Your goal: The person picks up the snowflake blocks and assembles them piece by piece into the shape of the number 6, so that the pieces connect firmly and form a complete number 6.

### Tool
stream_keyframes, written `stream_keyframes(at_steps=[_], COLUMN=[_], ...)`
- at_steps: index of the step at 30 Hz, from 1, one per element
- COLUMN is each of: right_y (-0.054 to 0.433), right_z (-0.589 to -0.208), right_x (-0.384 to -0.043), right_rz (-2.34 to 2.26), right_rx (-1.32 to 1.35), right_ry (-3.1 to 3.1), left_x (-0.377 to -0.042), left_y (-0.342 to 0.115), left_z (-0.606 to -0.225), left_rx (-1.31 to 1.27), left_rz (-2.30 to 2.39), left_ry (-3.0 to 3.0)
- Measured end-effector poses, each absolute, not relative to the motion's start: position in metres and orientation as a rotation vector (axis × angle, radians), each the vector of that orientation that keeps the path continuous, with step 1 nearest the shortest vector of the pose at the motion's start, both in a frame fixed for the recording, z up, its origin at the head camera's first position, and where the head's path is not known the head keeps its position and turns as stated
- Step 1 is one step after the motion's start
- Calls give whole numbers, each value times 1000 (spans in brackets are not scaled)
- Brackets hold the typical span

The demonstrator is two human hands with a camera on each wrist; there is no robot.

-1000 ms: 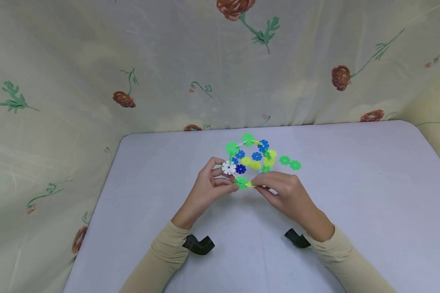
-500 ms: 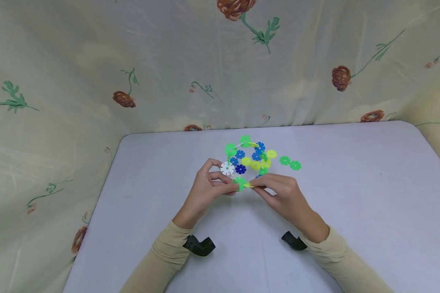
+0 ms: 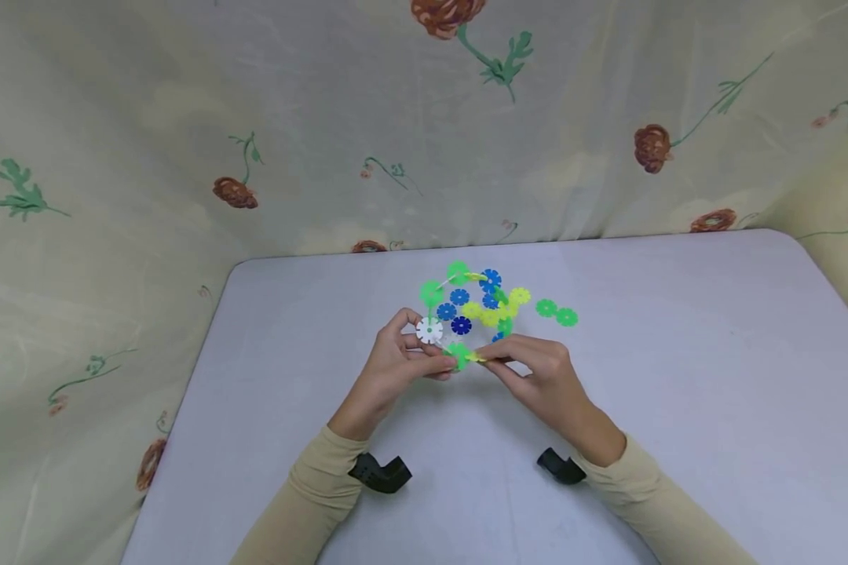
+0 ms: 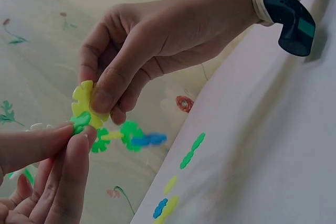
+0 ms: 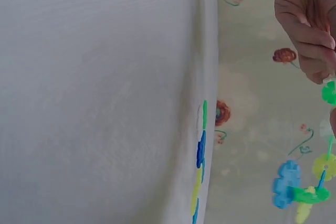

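In the head view, both hands hold up a ring-shaped chain of notched plastic flower discs above the table. My left hand (image 3: 399, 367) pinches a green disc (image 4: 80, 122) between thumb and fingertips, with a white disc (image 3: 429, 330) of the chain close by its fingers. Thumb and fingers of my right hand (image 3: 540, 367) pinch the yellow disc (image 4: 82, 99) that meets this green one. Further green discs (image 3: 432, 293), yellow ones and blue ones (image 3: 491, 280) make up the far side of the chain. The right wrist view catches only part of the chain, at its right edge.
Several loose discs lie on the white table (image 3: 678, 353) behind the chain, among them a dark blue disc (image 3: 461, 325) and a yellow disc (image 3: 471, 310). Two green discs (image 3: 556, 312) lie to the right. A flowered cloth (image 3: 311, 118) hangs beyond the table's far edge.
The chain has shifted left and slightly toward me, baring more of the loose discs. My right hand has drifted a little left with it; both hands keep their pinch.
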State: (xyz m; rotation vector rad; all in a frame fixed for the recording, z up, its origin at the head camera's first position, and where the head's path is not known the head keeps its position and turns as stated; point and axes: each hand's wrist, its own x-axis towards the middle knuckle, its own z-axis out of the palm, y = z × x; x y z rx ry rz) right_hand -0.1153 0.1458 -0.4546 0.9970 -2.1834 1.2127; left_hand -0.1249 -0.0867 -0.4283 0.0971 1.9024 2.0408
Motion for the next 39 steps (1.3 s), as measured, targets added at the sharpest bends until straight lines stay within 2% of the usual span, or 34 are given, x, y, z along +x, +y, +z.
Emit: stream_keyframes(at_steps=[22,32,39], right_y=[144,137,142], right_z=[-459,-461,-458], right_x=[-116,-112,-113], right_rz=[1224,1011,1133], right_rx=[1034,1021,1030], right_ry=[-2192,-2001,-2076], left_x=[-126,-125,-124], left_y=[-92,-91,-91], left_z=[-429,-430,-427], left_rx=[127,187,210], left_rz=[1990,2039,1999], left_ry=[1897,1919,1963])
